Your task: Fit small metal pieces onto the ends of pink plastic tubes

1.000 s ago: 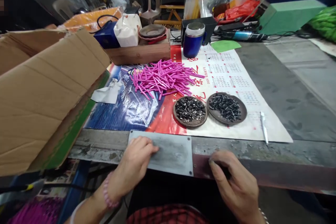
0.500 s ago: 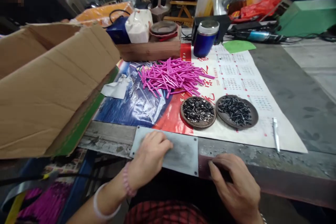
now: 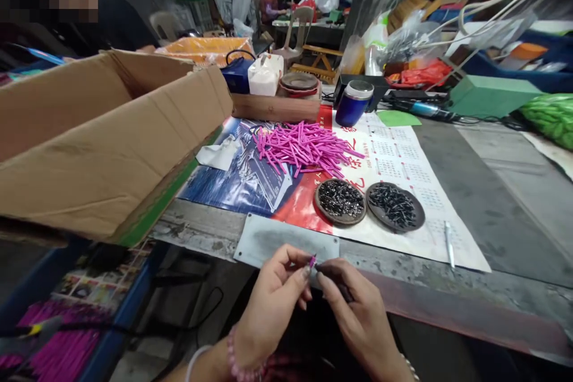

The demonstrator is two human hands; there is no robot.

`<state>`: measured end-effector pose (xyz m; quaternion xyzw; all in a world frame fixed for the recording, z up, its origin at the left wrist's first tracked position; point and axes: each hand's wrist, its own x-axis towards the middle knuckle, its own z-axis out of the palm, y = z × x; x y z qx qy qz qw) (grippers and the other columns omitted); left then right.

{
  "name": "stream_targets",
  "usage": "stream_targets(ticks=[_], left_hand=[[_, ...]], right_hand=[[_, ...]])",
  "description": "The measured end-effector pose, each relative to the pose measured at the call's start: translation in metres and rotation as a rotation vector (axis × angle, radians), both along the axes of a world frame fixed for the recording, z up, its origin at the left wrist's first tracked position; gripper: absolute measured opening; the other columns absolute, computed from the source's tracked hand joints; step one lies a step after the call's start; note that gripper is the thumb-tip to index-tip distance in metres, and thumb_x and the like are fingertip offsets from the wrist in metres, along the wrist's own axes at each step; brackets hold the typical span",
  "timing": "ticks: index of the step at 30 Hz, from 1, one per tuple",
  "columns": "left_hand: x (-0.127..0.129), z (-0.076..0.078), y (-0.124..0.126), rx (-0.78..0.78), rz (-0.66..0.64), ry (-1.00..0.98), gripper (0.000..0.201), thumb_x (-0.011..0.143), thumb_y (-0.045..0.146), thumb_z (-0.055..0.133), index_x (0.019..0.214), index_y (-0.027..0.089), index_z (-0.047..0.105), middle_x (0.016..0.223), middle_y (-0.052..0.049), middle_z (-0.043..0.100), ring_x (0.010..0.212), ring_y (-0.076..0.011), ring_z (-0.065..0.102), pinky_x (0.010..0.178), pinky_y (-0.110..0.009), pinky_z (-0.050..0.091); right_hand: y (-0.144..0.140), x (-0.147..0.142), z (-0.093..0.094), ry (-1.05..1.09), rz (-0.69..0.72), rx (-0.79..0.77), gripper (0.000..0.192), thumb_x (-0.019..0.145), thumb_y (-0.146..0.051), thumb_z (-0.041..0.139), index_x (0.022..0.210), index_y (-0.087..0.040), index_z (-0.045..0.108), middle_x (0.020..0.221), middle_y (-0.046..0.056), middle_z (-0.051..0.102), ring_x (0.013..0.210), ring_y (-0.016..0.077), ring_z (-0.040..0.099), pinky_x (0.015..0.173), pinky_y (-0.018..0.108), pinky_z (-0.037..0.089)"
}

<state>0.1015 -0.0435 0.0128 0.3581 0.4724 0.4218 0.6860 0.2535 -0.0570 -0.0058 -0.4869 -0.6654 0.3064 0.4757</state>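
Observation:
My left hand [image 3: 275,295] pinches a pink stick [image 3: 312,261], of which only a short end shows between thumb and fingers. A small dark tip stands out at that end. Close against it is my right hand [image 3: 358,304], thumb and fingers pressed together; what they hold, if anything, is too small to make out. Both hands are at the table's front edge, before a grey metal plate [image 3: 280,242]. Beyond lie a heap of pink sticks [image 3: 304,146], a round dish of small dark metal rings [image 3: 340,202] and a dish of thin black pins [image 3: 394,206].
A large cardboard box [image 3: 111,173] stands at the left. A white pen-like tool [image 3: 449,245] lies on the calendar sheet [image 3: 430,215]. Behind are a blue mug [image 3: 353,104] and a wooden box [image 3: 275,108]. More pink sticks [image 3: 58,334] fill a blue bin below left. Another person is at the upper left.
My left hand has come off the metal plate and moved right, now with a pink stick. My right hand has moved left to meet it. The view has shifted.

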Motion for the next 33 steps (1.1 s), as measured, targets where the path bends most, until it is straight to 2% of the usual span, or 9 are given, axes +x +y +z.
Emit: stream_targets(ticks=[3, 7, 10, 14, 18, 21, 25, 29, 33], left_hand=[[0.004, -0.002, -0.009, 0.01, 0.029, -0.051, 0.028, 0.087, 0.04, 0.076, 0.094, 0.017, 0.064, 0.071, 0.004, 0.059, 0.056, -0.0069, 0.051, 0.052, -0.015, 0.044], [0.007, -0.01, -0.02, 0.033, 0.014, -0.076, 0.035, 0.092, 0.052, 0.068, 0.104, 0.019, 0.062, 0.064, 0.008, 0.053, 0.045, -0.0037, 0.039, 0.043, -0.013, 0.032], [0.011, -0.015, -0.029, 0.132, 0.078, -0.069, 0.035, 0.094, 0.052, 0.066, 0.106, 0.02, 0.063, 0.07, 0.003, 0.061, 0.055, -0.0071, 0.051, 0.053, -0.016, 0.043], [0.02, -0.023, -0.038, 0.329, 0.226, 0.018, 0.029, 0.098, 0.047, 0.061, 0.104, 0.019, 0.068, 0.093, -0.006, 0.074, 0.078, -0.0159, 0.067, 0.077, -0.025, 0.055], [0.027, -0.03, -0.041, 0.371, 0.27, 0.041, 0.03, 0.098, 0.047, 0.061, 0.1, 0.018, 0.07, 0.092, -0.006, 0.076, 0.076, -0.017, 0.07, 0.074, -0.026, 0.056], [0.028, -0.031, -0.041, 0.365, 0.286, 0.033, 0.03, 0.098, 0.046, 0.061, 0.099, 0.018, 0.071, 0.089, -0.006, 0.077, 0.075, -0.0173, 0.07, 0.072, -0.025, 0.056], [0.031, -0.029, -0.042, 0.365, 0.319, 0.014, 0.03, 0.097, 0.047, 0.062, 0.101, 0.018, 0.071, 0.091, -0.006, 0.077, 0.078, -0.0185, 0.071, 0.074, -0.026, 0.057], [0.032, -0.032, -0.042, 0.307, 0.344, 0.016, 0.032, 0.094, 0.05, 0.066, 0.096, 0.018, 0.072, 0.087, -0.005, 0.076, 0.076, -0.0181, 0.071, 0.074, -0.026, 0.058], [0.034, -0.034, -0.042, 0.278, 0.335, -0.01, 0.034, 0.092, 0.05, 0.068, 0.09, 0.017, 0.072, 0.083, -0.006, 0.076, 0.075, -0.019, 0.071, 0.073, -0.027, 0.058]], right_hand=[[0.003, -0.007, 0.003, 0.016, -0.017, 0.027, 0.011, 0.099, -0.02, 0.056, 0.091, -0.022, 0.064, 0.078, -0.002, 0.067, 0.068, 0.01, 0.066, 0.064, 0.015, 0.05], [0.0, -0.013, 0.008, -0.015, -0.036, 0.025, 0.017, 0.1, -0.021, 0.053, 0.085, -0.02, 0.06, 0.074, -0.002, 0.064, 0.064, 0.0104, 0.063, 0.06, 0.017, 0.049], [0.0, -0.019, 0.007, -0.052, -0.064, 0.086, 0.021, 0.101, -0.023, 0.052, 0.081, -0.021, 0.056, 0.069, -0.003, 0.059, 0.059, 0.0102, 0.059, 0.056, 0.017, 0.047], [0.002, -0.026, -0.002, -0.157, -0.159, 0.291, 0.03, 0.103, -0.02, 0.048, 0.073, -0.023, 0.047, 0.059, -0.006, 0.047, 0.045, 0.0086, 0.048, 0.046, 0.02, 0.036], [0.002, -0.029, -0.007, -0.187, -0.193, 0.343, 0.034, 0.103, -0.018, 0.045, 0.07, -0.023, 0.047, 0.053, -0.007, 0.044, 0.041, 0.0093, 0.044, 0.044, 0.023, 0.032], [0.001, -0.029, -0.008, -0.158, -0.219, 0.301, 0.032, 0.104, -0.021, 0.047, 0.072, -0.023, 0.048, 0.055, -0.007, 0.048, 0.042, 0.0084, 0.049, 0.044, 0.019, 0.038], [-0.001, -0.029, -0.018, -0.019, -0.319, 0.341, 0.006, 0.098, -0.026, 0.062, 0.097, -0.021, 0.059, 0.073, 0.0, 0.067, 0.058, 0.0125, 0.066, 0.057, 0.021, 0.055], [-0.001, -0.031, -0.026, 0.012, -0.282, 0.349, 0.011, 0.099, -0.022, 0.057, 0.088, -0.022, 0.059, 0.063, -0.003, 0.062, 0.047, 0.0112, 0.059, 0.047, 0.021, 0.051], [0.0, -0.029, -0.02, 0.013, -0.306, 0.295, 0.003, 0.099, -0.022, 0.059, 0.102, -0.022, 0.06, 0.073, -0.001, 0.067, 0.053, 0.0116, 0.065, 0.05, 0.019, 0.054]])
